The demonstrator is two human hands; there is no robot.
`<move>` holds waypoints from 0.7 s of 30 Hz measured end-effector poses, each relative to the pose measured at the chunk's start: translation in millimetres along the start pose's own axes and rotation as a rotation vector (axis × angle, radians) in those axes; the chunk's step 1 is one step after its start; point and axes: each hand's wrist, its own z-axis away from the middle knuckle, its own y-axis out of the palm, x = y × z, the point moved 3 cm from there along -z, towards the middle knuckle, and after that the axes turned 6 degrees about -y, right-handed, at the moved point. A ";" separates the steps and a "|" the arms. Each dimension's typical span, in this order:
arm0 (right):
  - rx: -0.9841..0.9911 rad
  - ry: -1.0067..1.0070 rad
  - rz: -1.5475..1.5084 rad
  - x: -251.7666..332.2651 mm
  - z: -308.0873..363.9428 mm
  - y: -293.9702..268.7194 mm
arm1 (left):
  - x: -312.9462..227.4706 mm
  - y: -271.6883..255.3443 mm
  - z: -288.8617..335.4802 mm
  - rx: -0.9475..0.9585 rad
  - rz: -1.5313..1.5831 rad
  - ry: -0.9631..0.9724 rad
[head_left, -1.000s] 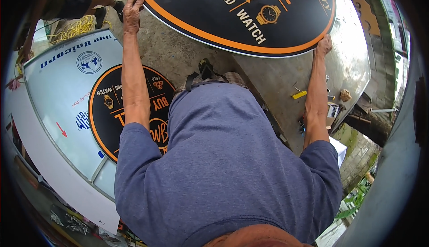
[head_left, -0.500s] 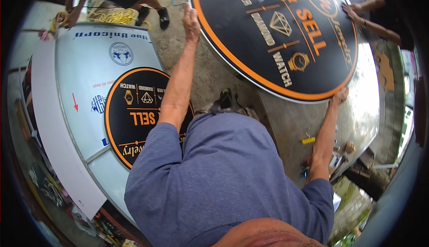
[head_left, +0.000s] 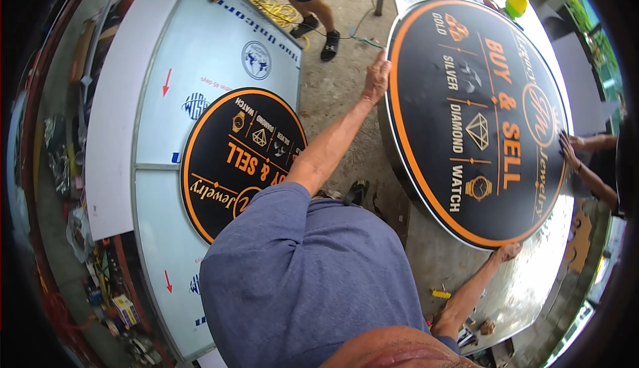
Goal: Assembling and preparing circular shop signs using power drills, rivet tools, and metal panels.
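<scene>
A large round black sign [head_left: 432, 115] with an orange ring, gold and white lettering and a deep side wall is over the metal table on my right. My left hand [head_left: 378, 78] grips its left rim, with the fingers partly hidden by the edge. At the sign's near edge, my right hand [head_left: 509, 253] holds the rim from below. Another person's hands [head_left: 570, 151] rest on its far right edge. A second round black sign [head_left: 212, 180] of similar design lies to my left, partly hidden by my left arm.
The second sign lies on a pale blue film-covered panel [head_left: 166, 102] with a white sheet [head_left: 120, 122] beside it. The metal table [head_left: 426, 231] holds a yellow tool [head_left: 440, 294] and a yellow-green bottle [head_left: 516, 5]. Another person's legs [head_left: 319, 12] stand by yellow rope [head_left: 269, 7].
The large sign has moved to the right and nearer in view, with both my hands on it. More of its face shows now. The person at the back has shifted rightward in view.
</scene>
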 end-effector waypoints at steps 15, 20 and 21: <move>-0.013 0.077 -0.115 26.0 17.6 -10.0 | -16.7 11.0 3.6 0.205 0.168 -0.305; -0.056 0.041 -0.061 29.7 15.6 -7.0 | -7.4 1.9 4.3 0.220 0.148 -0.310; -0.067 0.046 -0.023 22.9 13.6 -8.6 | -9.3 3.7 6.7 0.241 0.166 -0.305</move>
